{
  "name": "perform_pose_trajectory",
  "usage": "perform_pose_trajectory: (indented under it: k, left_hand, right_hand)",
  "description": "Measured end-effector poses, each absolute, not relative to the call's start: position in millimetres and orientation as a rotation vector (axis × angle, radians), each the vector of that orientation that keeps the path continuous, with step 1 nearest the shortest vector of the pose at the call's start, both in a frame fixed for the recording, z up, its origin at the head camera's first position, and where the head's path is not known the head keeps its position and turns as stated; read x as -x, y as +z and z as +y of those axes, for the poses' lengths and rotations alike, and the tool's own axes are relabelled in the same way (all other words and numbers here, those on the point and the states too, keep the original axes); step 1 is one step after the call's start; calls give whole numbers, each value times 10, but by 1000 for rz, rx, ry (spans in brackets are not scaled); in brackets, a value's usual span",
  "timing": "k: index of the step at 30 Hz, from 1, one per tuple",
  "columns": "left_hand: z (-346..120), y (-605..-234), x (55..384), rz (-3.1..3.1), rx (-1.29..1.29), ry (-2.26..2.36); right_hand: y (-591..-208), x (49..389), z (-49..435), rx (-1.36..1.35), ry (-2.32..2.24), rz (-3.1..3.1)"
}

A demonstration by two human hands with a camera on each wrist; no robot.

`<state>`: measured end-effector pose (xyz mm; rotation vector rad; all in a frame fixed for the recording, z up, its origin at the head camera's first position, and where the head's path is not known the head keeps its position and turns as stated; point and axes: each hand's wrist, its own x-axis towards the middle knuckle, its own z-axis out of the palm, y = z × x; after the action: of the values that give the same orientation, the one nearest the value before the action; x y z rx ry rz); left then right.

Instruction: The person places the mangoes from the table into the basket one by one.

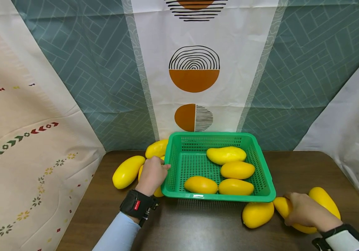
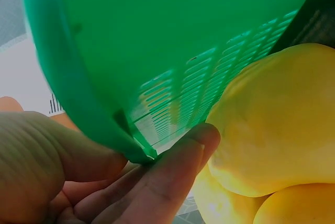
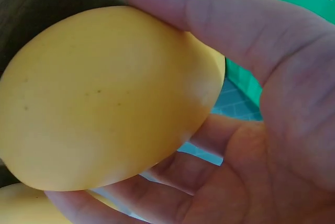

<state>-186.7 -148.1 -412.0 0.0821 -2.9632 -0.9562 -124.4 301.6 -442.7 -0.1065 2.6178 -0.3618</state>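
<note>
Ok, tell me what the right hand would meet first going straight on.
Past the held yellow fruit, the right hand would probably meet the green basket first, at its near right corner; a loose yellow fruit is almost in line, and depth is unclear.

- Green basket (image 1: 229, 198) — rectangular, perforated, upright on the table (image 1: 198, 226); the left hand (image 1: 152, 174) pinches its left rim.
- Yellow mango (image 3: 112, 98) — smooth, faintly speckled, gripped between the right hand's (image 1: 306, 211) thumb and fingers, near the basket's front right corner.
- Four mangoes (image 1: 236, 187) inside the basket, lying sideways, three grouped at the right.
- Loose mangoes (image 1: 128, 172) on the table, left and right of the basket.
</note>
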Motion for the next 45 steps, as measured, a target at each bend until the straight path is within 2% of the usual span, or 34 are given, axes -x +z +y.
perform_pose_trajectory:
  k: [27, 38, 45]
  left_hand:
    - [-1484, -4130, 1877, -2956, -79, -991]
    - [-1481, -4139, 1873, -2956, -66, -1003]
    - [-1486, -4132, 1878, -2967, -74, -965]
  right_hand:
    - [-4067, 1440, 3017, 64, -396, 2988]
    - [-3847, 1666, 2816, 169, -467, 3383]
    - [-3670, 1851, 2520, 246, -514, 3452]
